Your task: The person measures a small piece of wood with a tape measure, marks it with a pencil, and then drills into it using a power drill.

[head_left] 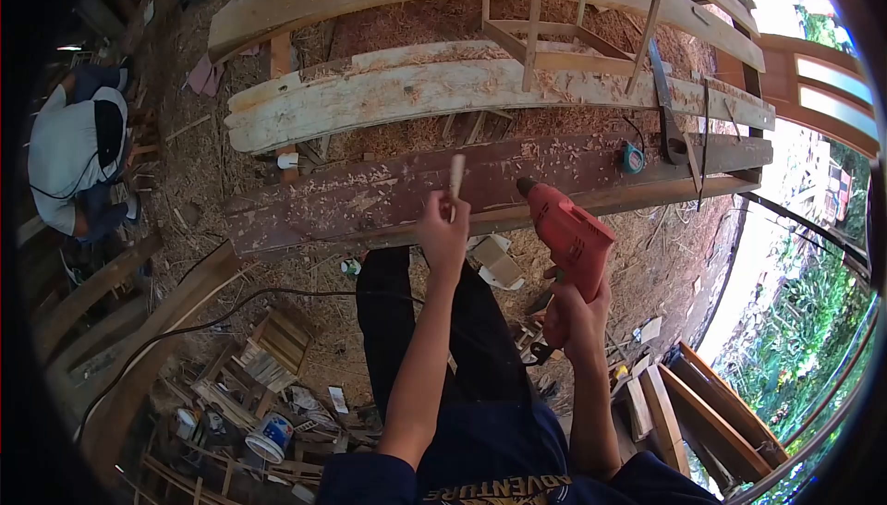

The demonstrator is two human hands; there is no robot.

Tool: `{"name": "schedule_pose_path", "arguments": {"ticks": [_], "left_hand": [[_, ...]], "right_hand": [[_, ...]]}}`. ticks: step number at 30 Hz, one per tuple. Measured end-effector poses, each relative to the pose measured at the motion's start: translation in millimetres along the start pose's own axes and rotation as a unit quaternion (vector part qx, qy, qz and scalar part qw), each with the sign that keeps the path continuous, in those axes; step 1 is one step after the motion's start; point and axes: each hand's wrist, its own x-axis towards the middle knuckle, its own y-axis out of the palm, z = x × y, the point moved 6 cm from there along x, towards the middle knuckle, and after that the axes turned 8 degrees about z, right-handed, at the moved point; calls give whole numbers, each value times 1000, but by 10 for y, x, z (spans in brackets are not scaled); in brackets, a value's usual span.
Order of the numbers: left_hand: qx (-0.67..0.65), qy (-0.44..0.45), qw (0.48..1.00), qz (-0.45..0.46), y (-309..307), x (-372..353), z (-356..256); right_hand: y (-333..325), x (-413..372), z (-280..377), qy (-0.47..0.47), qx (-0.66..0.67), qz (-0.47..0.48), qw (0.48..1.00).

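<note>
My right hand (578, 318) is wrapped round the grip of a red power drill (575, 237), whose dark chuck points up and left over the reddish-brown plank. Between the fingers of my left hand (445, 228), a short pale wooden piece (457, 175) stands up, its lower end hidden by the fingers. Both hands are at the near edge of the brown plank (360, 198), which is strewn with wood shavings. To the right on that plank lie a teal tape measure (633, 158) and a handsaw (672, 126) with a dark handle.
Beyond lies a whitish plank (370, 103), with a slender wooden frame (564, 57) standing over the boards. A black cable (231, 311) runs across at left. Another person (83, 154) bends over at far left. Scrap wood and a white bucket (270, 438) litter the floor.
</note>
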Motion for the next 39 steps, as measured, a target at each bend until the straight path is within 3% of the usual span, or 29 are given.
{"name": "schedule_pose_path", "arguments": {"ticks": [2,5,8,11,12,15,18,24,27,28,31,34,37,39], "left_hand": [[-188,-13,982,11,-106,9,132],[-210,-25,977,17,-433,67,89],[-172,-60,982,-44,-799,79,-261],[-68,-35,997,-27,-1046,202,-248],[50,12,998,-19,-1130,271,-329],[154,140,976,-70,-1156,357,-559],[382,68,920,-53,-995,471,-365],[313,59,941,-110,-1109,438,-413],[324,73,940,-76,-1061,513,-100],[314,39,947,-64,-1084,509,-86],[165,-49,985,-27,-1119,472,-30],[-58,-80,995,22,-978,355,-17],[102,31,994,20,-907,333,12],[95,6,995,42,-828,305,48]], "right_hand": [[-2,13,-12,1,0,0,1000],[36,23,11,-9,-6,-9,1000],[37,33,-32,0,-7,-2,1000],[78,36,-30,3,-16,7,1000],[101,30,-24,2,-17,6,1000],[128,21,-19,-2,-22,8,1000],[153,-8,-16,6,-26,11,1000],[177,11,-5,0,-24,28,999],[263,20,10,-10,-20,28,999],[267,27,24,-18,-19,20,999],[231,22,-74,17,-32,30,999],[309,38,-52,2,-40,51,998],[357,5,-55,10,-36,58,998],[399,-18,-47,11,-42,70,997]]}}
